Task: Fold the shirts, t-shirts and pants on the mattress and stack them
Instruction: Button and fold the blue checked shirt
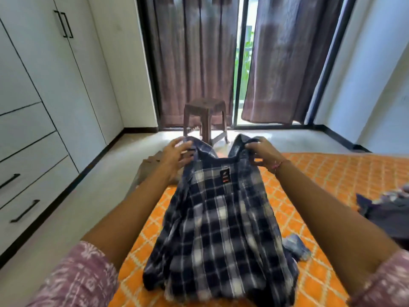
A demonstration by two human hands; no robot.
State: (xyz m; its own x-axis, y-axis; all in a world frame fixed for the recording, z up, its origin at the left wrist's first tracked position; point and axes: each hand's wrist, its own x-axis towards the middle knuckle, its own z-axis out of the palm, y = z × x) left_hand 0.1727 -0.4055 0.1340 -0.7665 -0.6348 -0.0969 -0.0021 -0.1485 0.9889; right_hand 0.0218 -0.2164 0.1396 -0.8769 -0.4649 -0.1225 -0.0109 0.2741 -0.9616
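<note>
Both hands grasp the plaid shirt [219, 220] by its shoulders, left hand [177, 155] at eleven o'clock, right hand [263, 155] at one, its body trailing toward six over the orange mattress [321, 173]. Folding looks barely begun (no finished stack shows); a loose clothes heap [385, 209] waits at three o'clock.
</note>
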